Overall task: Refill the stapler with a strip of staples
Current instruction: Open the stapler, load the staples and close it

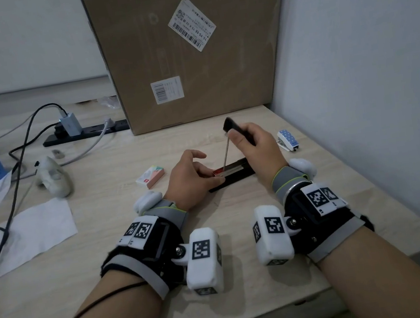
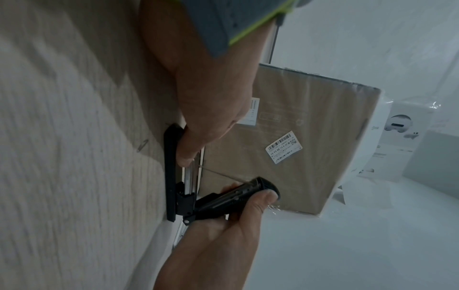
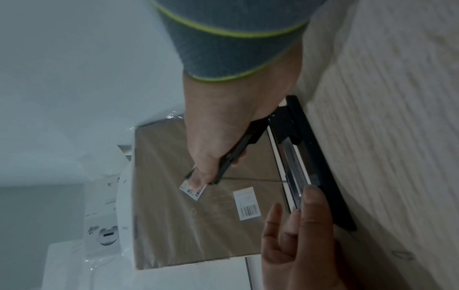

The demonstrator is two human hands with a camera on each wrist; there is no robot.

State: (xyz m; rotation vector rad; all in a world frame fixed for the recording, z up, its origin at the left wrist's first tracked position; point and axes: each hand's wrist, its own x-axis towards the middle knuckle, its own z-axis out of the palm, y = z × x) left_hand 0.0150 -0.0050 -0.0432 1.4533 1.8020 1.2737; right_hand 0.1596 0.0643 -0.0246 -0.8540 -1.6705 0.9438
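A black stapler lies open on the wooden desk, its base (image 1: 234, 180) flat. My right hand (image 1: 244, 140) grips the raised black cover (image 1: 235, 127) and holds it tilted up and back. A thin spring rod (image 1: 225, 153) runs from the cover down into the metal magazine (image 1: 232, 169). A silvery strip lies along the magazine. My left hand (image 1: 212, 176) pinches the magazine's front end, index finger lifted. In the left wrist view the thumb (image 2: 190, 157) presses on the channel (image 2: 190, 176). In the right wrist view the cover (image 3: 236, 151) stands above the magazine (image 3: 295, 166).
A pink-and-white staple box (image 1: 150, 176) lies left of the stapler. A small blue dotted stapler (image 1: 287, 139) sits to the right by the wall. A large cardboard box (image 1: 192, 47) stands behind. A power strip (image 1: 85, 132), cables and paper sheets (image 1: 32, 234) lie at the left.
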